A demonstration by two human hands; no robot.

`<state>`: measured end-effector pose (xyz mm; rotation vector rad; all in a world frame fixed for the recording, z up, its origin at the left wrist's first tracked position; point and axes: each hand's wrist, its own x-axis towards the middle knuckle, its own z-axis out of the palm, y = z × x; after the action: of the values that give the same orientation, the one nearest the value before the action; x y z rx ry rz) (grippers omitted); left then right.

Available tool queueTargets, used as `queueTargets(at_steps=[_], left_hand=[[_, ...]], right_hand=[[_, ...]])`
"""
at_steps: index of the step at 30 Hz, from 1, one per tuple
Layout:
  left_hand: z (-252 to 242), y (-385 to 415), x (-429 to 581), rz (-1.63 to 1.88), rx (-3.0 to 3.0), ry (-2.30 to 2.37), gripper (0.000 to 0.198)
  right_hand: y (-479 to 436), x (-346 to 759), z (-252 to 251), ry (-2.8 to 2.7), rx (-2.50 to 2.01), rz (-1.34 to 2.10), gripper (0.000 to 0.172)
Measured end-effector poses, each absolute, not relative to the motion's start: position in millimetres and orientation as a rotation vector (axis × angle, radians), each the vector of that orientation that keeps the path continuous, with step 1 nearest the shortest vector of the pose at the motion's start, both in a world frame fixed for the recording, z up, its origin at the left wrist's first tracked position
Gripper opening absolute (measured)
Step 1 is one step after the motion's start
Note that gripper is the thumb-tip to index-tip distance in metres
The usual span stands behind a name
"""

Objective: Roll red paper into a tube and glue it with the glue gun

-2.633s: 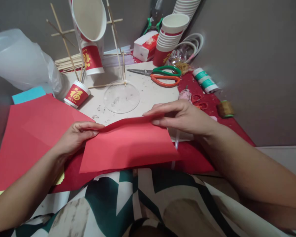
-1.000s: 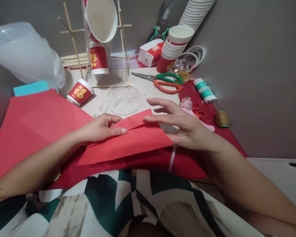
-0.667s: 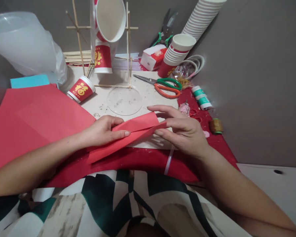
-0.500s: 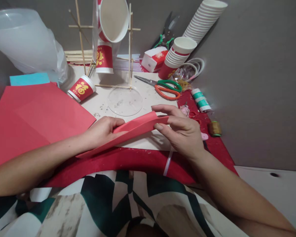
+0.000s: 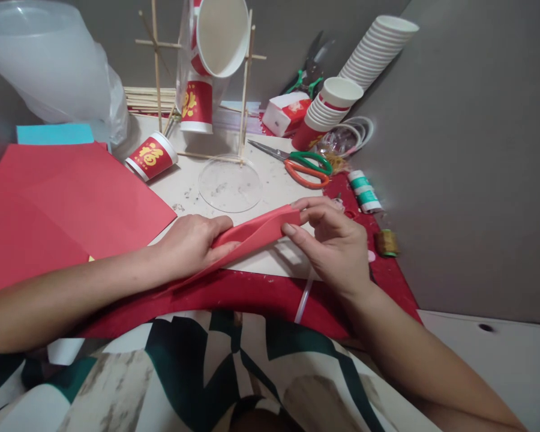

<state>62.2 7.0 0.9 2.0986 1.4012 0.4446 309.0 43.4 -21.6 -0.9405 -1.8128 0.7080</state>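
A folded piece of red paper (image 5: pixel 256 234) stretches between my two hands above the front of the white board (image 5: pixel 184 192). My left hand (image 5: pixel 195 243) grips its left part, with the thumb and a finger reaching along the fold. At the other end, my right hand (image 5: pixel 337 243) pinches the paper between thumb and fingers. The two layers curve slightly apart in the middle. Larger red paper sheets (image 5: pixel 72 204) lie at the left, partly beneath my left forearm. Beyond my hands, a clear plastic disc (image 5: pixel 230 185) rests on the board.
Scissors (image 5: pixel 297 162) with green and orange handles lie behind my right hand. A thin stick frame (image 5: pixel 157 84) stands at the back beside red paper cups (image 5: pixel 197 105). A tipped cup (image 5: pixel 152 157), stacked cups (image 5: pixel 328 108) and thread spools (image 5: pixel 387 243) surround the board.
The paper's far-right end has come together between my right fingers, where its layers stood apart before. My left hand has shifted slightly right along it. The whole view has tilted a little.
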Motion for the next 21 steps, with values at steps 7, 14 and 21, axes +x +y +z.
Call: queueTargets(at_steps=[7, 14, 21], left_hand=[[7.2, 2.3, 66.9, 0.404, 2.145, 1.452, 0.028], [7.4, -0.2, 70.2, 0.381, 2.151, 1.475, 0.03], [15.9, 9.2, 59.6, 0.788, 1.925, 1.367, 0.036]], right_hand=[[45.7, 305.7, -23.5, -1.712, -0.961, 0.905, 0.019], [47.6, 305.6, -19.8, -1.817, -0.966, 0.923, 0.015], [52.2, 319.7, -22.0, -1.64, -1.022, 0.888, 0.016]])
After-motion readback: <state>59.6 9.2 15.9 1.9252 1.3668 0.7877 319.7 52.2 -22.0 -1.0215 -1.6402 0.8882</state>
